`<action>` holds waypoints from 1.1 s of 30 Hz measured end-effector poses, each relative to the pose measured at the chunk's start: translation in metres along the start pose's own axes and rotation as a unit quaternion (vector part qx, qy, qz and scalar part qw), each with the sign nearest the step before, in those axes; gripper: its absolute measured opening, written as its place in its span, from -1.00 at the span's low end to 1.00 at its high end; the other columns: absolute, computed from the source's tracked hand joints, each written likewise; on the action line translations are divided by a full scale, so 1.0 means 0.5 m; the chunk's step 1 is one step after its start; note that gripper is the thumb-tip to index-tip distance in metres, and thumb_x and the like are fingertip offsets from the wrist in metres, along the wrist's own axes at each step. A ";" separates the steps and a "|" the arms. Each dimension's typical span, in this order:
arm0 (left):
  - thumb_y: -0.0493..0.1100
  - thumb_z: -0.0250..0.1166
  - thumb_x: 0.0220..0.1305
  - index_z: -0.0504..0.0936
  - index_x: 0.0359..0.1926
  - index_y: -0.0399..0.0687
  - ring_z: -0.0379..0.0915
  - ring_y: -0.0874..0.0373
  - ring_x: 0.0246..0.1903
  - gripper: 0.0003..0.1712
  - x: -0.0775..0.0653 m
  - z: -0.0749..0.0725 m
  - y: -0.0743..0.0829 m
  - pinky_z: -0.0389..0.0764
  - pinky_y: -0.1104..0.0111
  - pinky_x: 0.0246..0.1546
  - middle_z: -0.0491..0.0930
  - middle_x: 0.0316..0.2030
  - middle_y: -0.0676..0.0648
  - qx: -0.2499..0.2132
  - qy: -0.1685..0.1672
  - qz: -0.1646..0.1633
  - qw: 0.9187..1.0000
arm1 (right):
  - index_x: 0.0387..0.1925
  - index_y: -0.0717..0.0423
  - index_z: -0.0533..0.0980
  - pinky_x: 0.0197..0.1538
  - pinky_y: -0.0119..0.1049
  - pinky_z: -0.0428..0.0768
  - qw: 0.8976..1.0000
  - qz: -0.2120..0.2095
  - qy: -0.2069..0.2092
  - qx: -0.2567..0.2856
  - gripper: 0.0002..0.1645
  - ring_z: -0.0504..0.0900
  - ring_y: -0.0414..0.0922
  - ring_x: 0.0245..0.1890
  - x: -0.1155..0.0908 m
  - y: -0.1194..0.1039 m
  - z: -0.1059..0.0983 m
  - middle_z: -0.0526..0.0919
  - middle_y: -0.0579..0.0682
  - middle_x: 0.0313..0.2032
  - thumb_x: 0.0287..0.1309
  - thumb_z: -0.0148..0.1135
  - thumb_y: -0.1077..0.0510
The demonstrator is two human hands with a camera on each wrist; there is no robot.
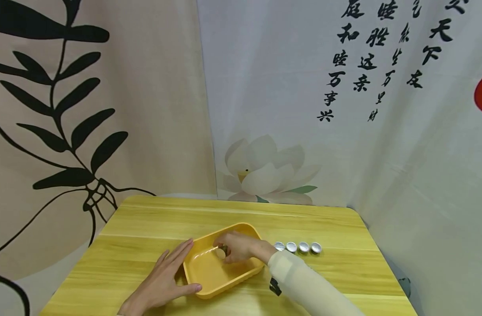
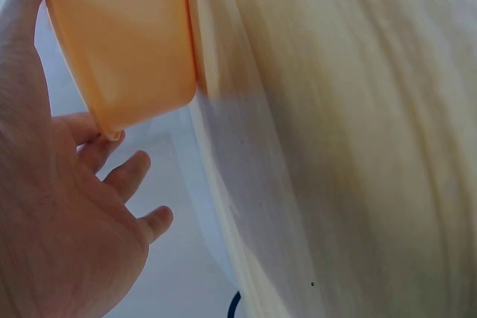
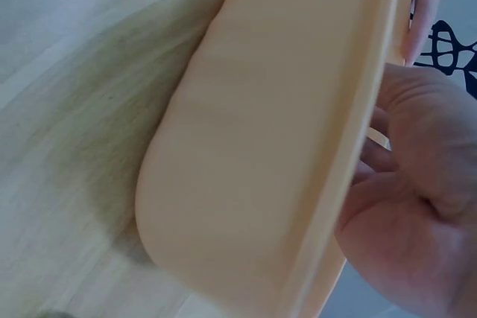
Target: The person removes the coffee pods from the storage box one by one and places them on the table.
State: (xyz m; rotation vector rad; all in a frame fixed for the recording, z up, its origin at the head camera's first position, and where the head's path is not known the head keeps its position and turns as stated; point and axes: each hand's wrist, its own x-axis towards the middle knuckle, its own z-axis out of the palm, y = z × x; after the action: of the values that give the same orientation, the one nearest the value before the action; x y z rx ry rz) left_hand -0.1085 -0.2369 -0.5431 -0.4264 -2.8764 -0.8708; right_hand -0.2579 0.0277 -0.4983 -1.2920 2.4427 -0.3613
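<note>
A yellow plastic tray (image 1: 209, 287) sits on the table, and its outer wall (image 2: 123, 42) shows in the left wrist view. My left hand (image 1: 166, 278) holds its left end, thumb at the near corner and fingers at the far one. In the left wrist view the other fingers spread loosely below the rim. My right hand (image 1: 238, 246) reaches over the tray and pinches a small round piece (image 1: 221, 252) with a pale tan face and a darker side. The tray wall (image 3: 261, 132) hides those fingertips in the right wrist view.
Several small round silver pieces (image 1: 303, 247) stand in a row right of the tray, the leftmost partly behind the right wrist. The wooden table (image 1: 146, 224) has rounded far corners. Printed cloth curtains (image 1: 166, 109) hang behind it. A black item (image 1: 275, 286) shows under the right sleeve.
</note>
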 end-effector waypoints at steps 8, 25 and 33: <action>0.54 0.57 0.23 0.16 0.82 -0.05 0.28 -0.33 0.71 0.41 -0.001 -0.001 0.001 0.10 -0.61 0.61 0.17 0.81 -0.12 -0.002 -0.002 -0.005 1.000 | 0.38 -0.03 0.72 0.18 -0.51 0.70 1.000 -0.003 -0.001 -0.004 -0.44 0.63 -0.41 -0.08 -0.002 0.005 0.009 0.83 -0.16 0.23 0.40 0.60 0.15; 0.52 0.58 0.24 0.17 0.82 -0.06 0.28 -0.33 0.70 0.40 -0.001 0.001 0.002 0.12 -0.62 0.59 0.18 0.81 -0.12 0.000 0.001 0.001 1.000 | 0.31 -0.05 0.74 0.12 -0.52 0.70 1.000 0.004 0.001 -0.003 -0.52 0.60 -0.41 -0.14 -0.003 0.007 0.014 0.84 -0.22 0.09 0.41 0.60 0.13; 0.52 0.58 0.24 0.17 0.82 -0.06 0.31 -0.32 0.69 0.40 -0.001 -0.001 0.005 0.11 -0.61 0.60 0.18 0.81 -0.14 0.000 0.001 -0.001 1.000 | 0.27 -0.08 0.74 0.08 -0.51 0.67 1.000 0.005 0.000 0.001 -0.55 0.61 -0.38 -0.16 -0.005 0.008 0.014 0.81 -0.25 0.02 0.40 0.57 0.17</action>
State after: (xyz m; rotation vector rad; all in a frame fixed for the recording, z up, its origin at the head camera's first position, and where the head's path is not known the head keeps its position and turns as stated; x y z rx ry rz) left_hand -0.1071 -0.2354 -0.5414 -0.4217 -2.8762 -0.8724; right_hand -0.2567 0.0315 -0.5058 -1.2794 2.4466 -0.3623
